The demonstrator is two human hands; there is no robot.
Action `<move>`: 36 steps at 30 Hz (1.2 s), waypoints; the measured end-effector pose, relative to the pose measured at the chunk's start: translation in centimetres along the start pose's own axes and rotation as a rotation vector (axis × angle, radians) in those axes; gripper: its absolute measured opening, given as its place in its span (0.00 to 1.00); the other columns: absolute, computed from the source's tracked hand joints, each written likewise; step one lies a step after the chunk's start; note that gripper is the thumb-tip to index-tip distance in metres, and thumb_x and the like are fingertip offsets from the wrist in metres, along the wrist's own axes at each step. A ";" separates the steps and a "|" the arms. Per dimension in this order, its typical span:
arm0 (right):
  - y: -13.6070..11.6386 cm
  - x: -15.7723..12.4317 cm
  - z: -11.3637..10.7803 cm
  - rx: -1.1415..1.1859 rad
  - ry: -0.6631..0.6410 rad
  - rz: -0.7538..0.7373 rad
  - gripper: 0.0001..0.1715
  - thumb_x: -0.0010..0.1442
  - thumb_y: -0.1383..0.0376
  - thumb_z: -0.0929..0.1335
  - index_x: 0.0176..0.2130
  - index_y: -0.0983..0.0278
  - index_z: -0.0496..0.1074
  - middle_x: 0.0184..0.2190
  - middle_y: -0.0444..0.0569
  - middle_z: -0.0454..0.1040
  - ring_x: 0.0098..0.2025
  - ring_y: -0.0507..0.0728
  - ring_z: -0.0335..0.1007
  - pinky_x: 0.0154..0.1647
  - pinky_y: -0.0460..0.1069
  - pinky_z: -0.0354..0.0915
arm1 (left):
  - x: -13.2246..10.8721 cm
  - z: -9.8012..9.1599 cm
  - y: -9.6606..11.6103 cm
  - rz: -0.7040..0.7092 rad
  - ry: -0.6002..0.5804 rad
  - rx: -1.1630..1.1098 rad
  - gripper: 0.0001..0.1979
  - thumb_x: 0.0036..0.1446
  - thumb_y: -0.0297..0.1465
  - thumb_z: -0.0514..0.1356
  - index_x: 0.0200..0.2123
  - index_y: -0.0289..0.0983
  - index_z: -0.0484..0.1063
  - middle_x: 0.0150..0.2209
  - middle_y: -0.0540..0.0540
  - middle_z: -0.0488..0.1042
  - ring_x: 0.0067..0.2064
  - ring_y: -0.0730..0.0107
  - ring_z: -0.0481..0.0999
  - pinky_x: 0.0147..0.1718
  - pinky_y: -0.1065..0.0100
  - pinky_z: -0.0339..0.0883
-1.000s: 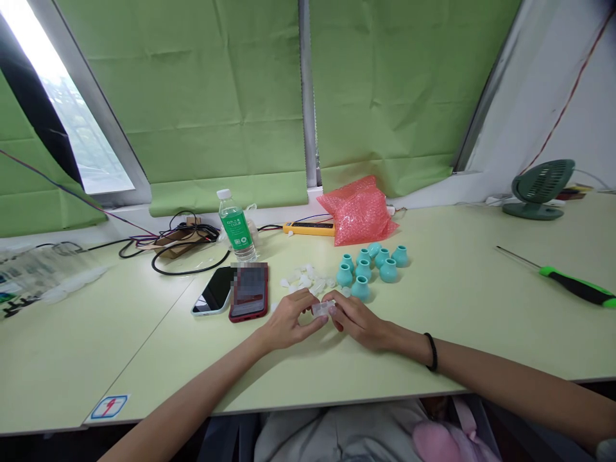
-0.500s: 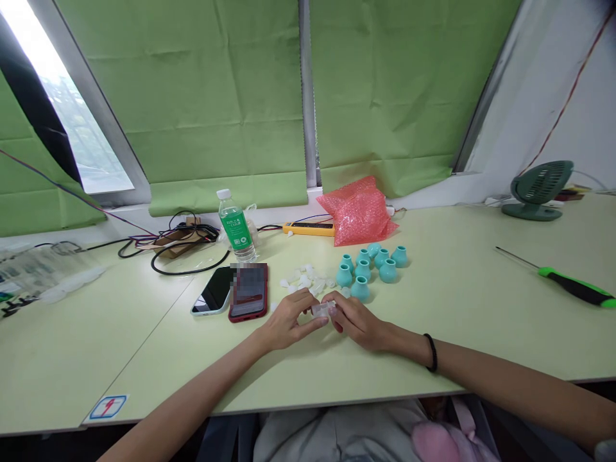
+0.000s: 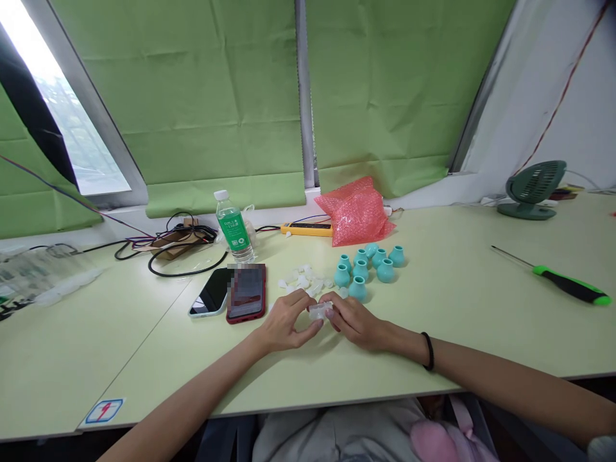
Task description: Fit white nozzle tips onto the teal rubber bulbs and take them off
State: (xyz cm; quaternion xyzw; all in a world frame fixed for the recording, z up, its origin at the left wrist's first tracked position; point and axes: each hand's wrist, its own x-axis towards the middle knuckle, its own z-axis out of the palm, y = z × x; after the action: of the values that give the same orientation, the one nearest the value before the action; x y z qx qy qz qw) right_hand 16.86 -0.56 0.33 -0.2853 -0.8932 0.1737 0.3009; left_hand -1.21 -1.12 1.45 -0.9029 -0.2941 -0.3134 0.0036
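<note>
A small clear plastic piece [image 3: 317,312] is between my two hands, just above the table. My right hand [image 3: 356,322] pinches its right end with thumb and fingers. My left hand [image 3: 287,322] curls around the left end, fingertips at its upper edge and thumb just below. Its exact shape is partly hidden by my fingers. Beyond my hands lies a scatter of small whitish translucent pieces [image 3: 304,280]. To the right of these stands a group of several turquoise vase-shaped pots [image 3: 357,289] with narrow necks.
Two phones [image 3: 246,294] lie left of my hands, with a water bottle [image 3: 234,228] behind them. A red bubble-wrap bag [image 3: 359,215] and a yellow tool [image 3: 307,229] lie by the window. A screwdriver [image 3: 570,283] and a small green fan [image 3: 532,189] are at the right.
My left thumb has come slightly away from the clear piece's lower edge. The whole view has shifted a little; the pots and loose pieces stay in place.
</note>
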 end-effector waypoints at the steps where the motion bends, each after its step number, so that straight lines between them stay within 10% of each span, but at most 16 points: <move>1: 0.0 0.0 0.0 -0.005 -0.002 -0.001 0.14 0.60 0.64 0.52 0.42 0.67 0.56 0.18 0.42 0.62 0.19 0.49 0.56 0.22 0.44 0.52 | 0.0 0.0 0.0 0.001 -0.006 0.005 0.07 0.49 0.32 0.51 0.31 0.34 0.62 0.25 0.47 0.63 0.28 0.72 0.62 0.26 0.71 0.56; 18: 0.2 0.2 0.0 -0.042 0.056 -0.029 0.15 0.59 0.63 0.53 0.43 0.67 0.56 0.16 0.41 0.62 0.17 0.49 0.55 0.21 0.43 0.51 | -0.1 0.4 0.0 0.031 0.180 -0.067 0.10 0.50 0.29 0.54 0.38 0.34 0.63 0.29 0.44 0.68 0.30 0.73 0.66 0.29 0.71 0.61; 27: 2.1 0.7 -5.9 -0.440 0.481 -0.028 0.12 0.51 0.58 0.61 0.30 0.64 0.62 0.21 0.47 0.66 0.23 0.51 0.60 0.25 0.47 0.55 | 0.1 0.4 -0.1 -0.075 0.247 -0.039 0.10 0.51 0.30 0.52 0.38 0.34 0.63 0.27 0.47 0.65 0.28 0.74 0.65 0.29 0.71 0.62; 36: 4.2 -0.7 -4.4 -0.486 0.231 0.321 0.20 0.40 0.52 0.66 0.28 0.63 0.59 0.21 0.42 0.65 0.21 0.51 0.59 0.19 0.44 0.51 | 0.3 0.5 0.7 -0.315 0.167 -0.375 0.10 0.49 0.32 0.54 0.36 0.35 0.64 0.30 0.48 0.68 0.29 0.77 0.66 0.28 0.73 0.66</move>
State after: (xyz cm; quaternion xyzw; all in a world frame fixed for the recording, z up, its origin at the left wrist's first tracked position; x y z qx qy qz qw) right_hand 21.88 2.89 1.34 -0.5040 -0.8121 -0.0333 0.2921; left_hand -0.34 -1.43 1.33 -0.8018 -0.3664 -0.4328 -0.1883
